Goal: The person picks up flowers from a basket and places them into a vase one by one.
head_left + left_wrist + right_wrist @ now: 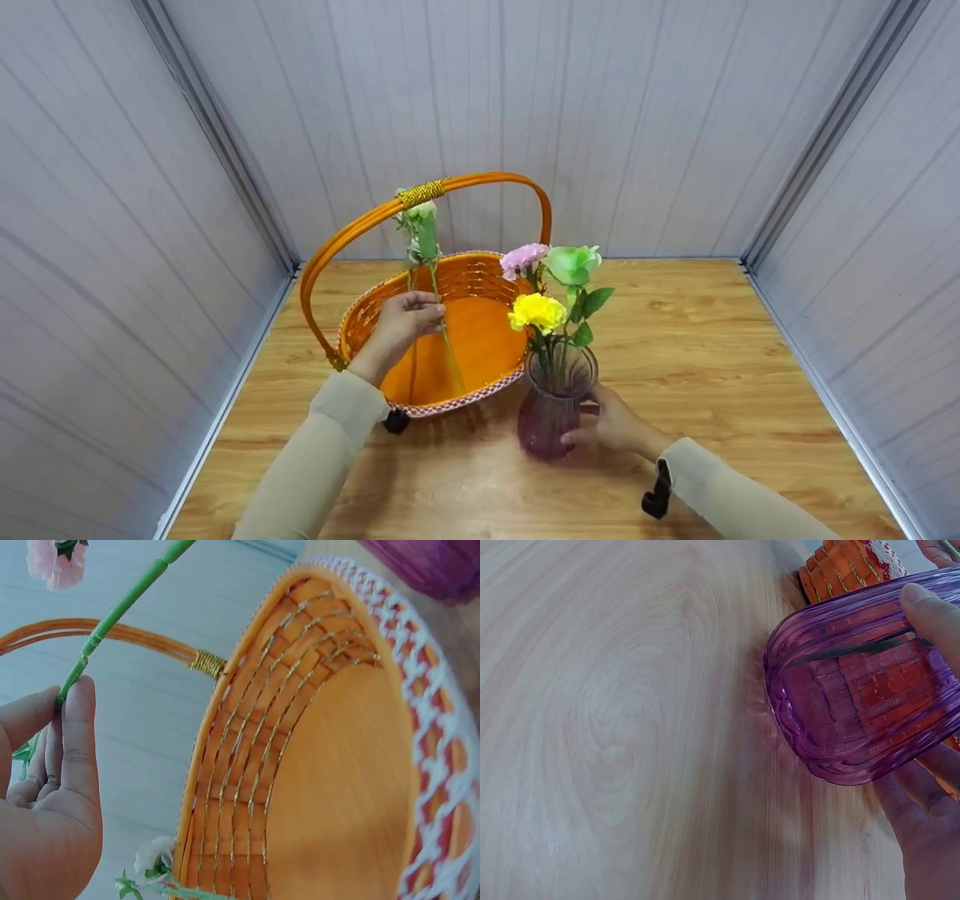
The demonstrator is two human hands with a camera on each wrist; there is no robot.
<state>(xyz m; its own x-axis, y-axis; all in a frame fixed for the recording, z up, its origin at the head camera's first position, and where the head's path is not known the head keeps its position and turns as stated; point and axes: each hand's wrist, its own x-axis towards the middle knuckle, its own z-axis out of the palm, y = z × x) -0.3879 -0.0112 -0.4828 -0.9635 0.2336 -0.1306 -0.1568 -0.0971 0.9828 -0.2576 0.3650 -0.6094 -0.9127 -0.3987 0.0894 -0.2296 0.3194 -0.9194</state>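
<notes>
My left hand [401,326] pinches a thin green flower stem [124,607] between thumb and fingertips, over the orange woven basket [487,337]. Pale green-white blooms [424,234] show at the top of that stem, partly behind the basket's handle. My right hand [615,424] grips a purple ribbed glass vase [549,429] from the right side, thumb and fingers on either side of the glass. A yellow flower [538,312], a pink flower [523,260] and a green rose [573,264] stand in the vase. Whether the vase base touches the table is hard to see.
The basket's arched handle [495,178] rises above the left hand. A second stem [412,367] leans in the basket, and a white flower [155,859] shows at its rim in the left wrist view. Panelled walls [637,127] enclose the wooden table [690,337].
</notes>
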